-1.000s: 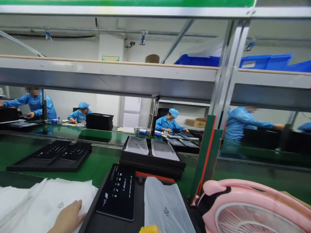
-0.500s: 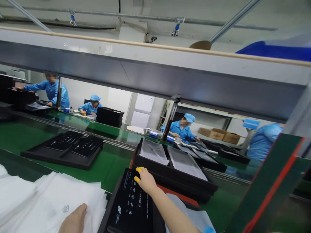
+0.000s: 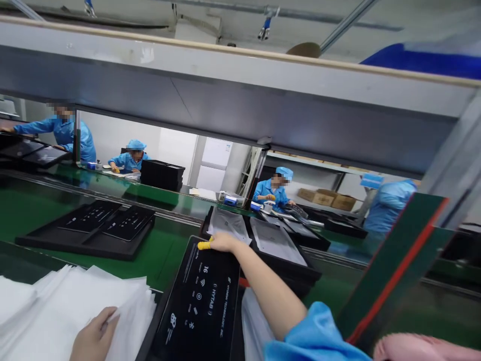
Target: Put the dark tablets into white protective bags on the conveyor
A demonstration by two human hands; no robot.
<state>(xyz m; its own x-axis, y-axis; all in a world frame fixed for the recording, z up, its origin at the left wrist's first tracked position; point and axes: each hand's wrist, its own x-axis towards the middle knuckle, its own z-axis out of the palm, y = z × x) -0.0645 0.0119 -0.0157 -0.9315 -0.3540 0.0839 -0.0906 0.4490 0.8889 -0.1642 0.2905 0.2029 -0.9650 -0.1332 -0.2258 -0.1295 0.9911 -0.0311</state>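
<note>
With my right hand (image 3: 222,243) I grip the black tablet (image 3: 210,311) by its far edge, yellow covers (image 3: 204,245) on my fingers. The tablet is over a black tray (image 3: 155,319); whether its near end touches, I can't tell. The fingers of my left hand (image 3: 93,335) pinch a loose edge of the white bags (image 3: 67,301). Just beyond the tablet, another tray (image 3: 295,275) holds two bagged tablets (image 3: 278,241); farther left, two bare tablets (image 3: 130,222) lie in a third tray (image 3: 82,249) on the green bench (image 3: 176,250).

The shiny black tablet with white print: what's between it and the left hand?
In the head view, some thin white sheets and the black tray's edge lie between the left hand and the black tablet.
</note>
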